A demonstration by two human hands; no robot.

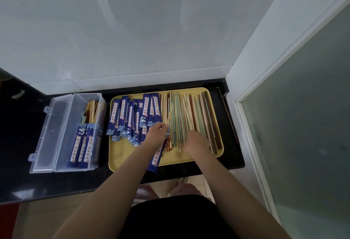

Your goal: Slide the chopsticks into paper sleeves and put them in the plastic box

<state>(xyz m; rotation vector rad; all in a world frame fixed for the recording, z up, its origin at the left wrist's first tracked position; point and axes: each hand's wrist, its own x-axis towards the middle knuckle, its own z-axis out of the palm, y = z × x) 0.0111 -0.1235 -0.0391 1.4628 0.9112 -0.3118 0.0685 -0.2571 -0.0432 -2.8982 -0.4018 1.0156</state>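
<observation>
The work surface is a black countertop [22, 144] running across the middle of the frame, backed by a white wall and bounded at right by a white door frame with frosted glass. A yellow tray [128, 155] sits at centre on that counter.

On the tray's left half lies a loose heap of blue paper sleeves [130, 117]; its right half carries the unsleeved chopsticks [191, 117], laid roughly parallel in cream, green, brown and red tones.

Your left hand [156, 134] is at the tray's centre, fingers curled around a blue sleeve [157, 160] whose lower end runs down past the tray's near edge. A pale chopstick [169, 114] rises from the same hand toward the upper right; whether its tip is already inside the sleeve cannot be told.

Your right hand [197, 141] rests palm down on the near ends of the loose chopsticks, back toward the camera. Its fingers are hidden beneath it, so whether it grips anything cannot be told.

The clear plastic box [77, 109] stands at left of the tray, just beside it, its lid [48, 136] folded open to the left. It holds several sleeved pairs [83, 144], sleeves at the near end, bare sticks pointing to the wall.
</observation>
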